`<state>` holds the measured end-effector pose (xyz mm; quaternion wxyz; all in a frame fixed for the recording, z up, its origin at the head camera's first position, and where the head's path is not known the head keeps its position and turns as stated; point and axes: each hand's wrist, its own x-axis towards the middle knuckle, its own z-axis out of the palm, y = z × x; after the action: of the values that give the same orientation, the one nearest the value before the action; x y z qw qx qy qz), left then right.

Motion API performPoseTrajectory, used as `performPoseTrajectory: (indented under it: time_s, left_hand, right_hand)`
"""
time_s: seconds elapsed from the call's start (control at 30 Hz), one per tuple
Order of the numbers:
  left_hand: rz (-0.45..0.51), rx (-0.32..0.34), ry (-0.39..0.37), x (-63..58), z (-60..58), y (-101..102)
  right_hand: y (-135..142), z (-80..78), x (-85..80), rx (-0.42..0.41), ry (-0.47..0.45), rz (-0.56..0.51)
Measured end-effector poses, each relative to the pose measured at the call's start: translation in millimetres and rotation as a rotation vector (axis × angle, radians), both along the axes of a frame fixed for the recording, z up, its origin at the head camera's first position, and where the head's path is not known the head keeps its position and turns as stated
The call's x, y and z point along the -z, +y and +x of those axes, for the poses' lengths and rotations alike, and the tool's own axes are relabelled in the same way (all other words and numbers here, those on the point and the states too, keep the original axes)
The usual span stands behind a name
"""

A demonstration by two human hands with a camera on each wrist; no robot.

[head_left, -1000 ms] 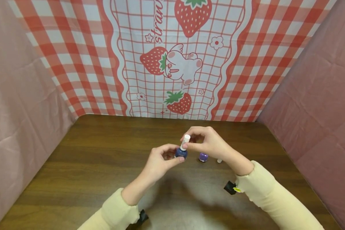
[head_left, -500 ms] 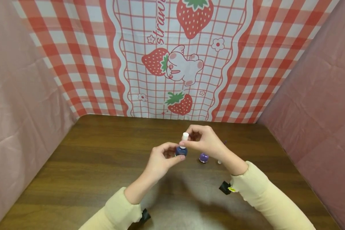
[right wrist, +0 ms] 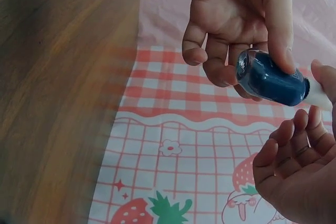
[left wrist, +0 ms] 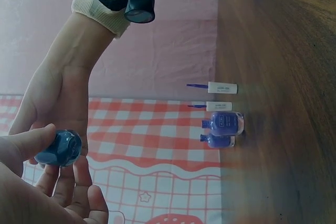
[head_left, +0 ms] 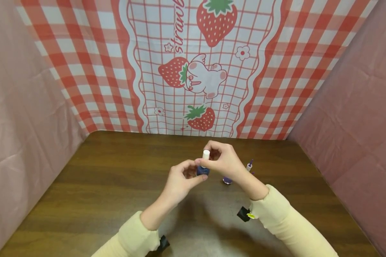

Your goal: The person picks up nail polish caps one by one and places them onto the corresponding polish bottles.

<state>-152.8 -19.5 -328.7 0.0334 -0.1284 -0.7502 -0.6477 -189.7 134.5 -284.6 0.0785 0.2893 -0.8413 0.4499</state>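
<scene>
A rounded dark-blue glass bottle (right wrist: 274, 81) is pinched by the left hand (head_left: 181, 180), its white cylindrical cap (head_left: 206, 155) by the right hand (head_left: 224, 160) just above.

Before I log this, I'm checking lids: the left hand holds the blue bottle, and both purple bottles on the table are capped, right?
No: the purple bottles are uncapped. The left wrist view shows white caps standing beside them. The left hand does hold the blue bottle.

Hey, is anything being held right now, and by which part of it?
A bottle of dark blue nail polish: the left hand holds it by the body, the right hand pinches its white cap.
</scene>
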Motion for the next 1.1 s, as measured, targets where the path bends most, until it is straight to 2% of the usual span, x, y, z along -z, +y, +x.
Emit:
performPoseTrajectory:
  time_s: [0.2, 0.37, 0.57, 0.7, 0.83, 1.1]
  left_hand:
    - [-0.004, 0.015, -0.005, 1.0, 0.7, -1]
    - [-0.021, 0.031, -0.005, 0.2, 1.5, -3]
    - [-0.041, 0.060, -0.006, -1.6, 3.5, -5]
    - [-0.057, 0.072, -0.008, -1.6, 5.0, -5]
    - [-0.063, 0.085, 0.000, -0.6, 5.4, -5]
    - [-0.066, 0.089, 0.009, -1.2, 5.7, -5]
  right_hand:
    - [2, 1.0, -0.4, -0.010, -0.038, 0.027]
    - [11, 1.4, -6.3, -0.124, -0.071, -0.005]
    - [19, 1.0, -13.5, -0.276, 0.028, 0.005]
    - [22, 0.1, -14.6, -0.361, 0.053, 0.029]
    - [23, -0.4, -13.8, -0.379, 0.045, 0.033]
    - [25, -0.5, -12.7, -0.340, 0.058, 0.035]
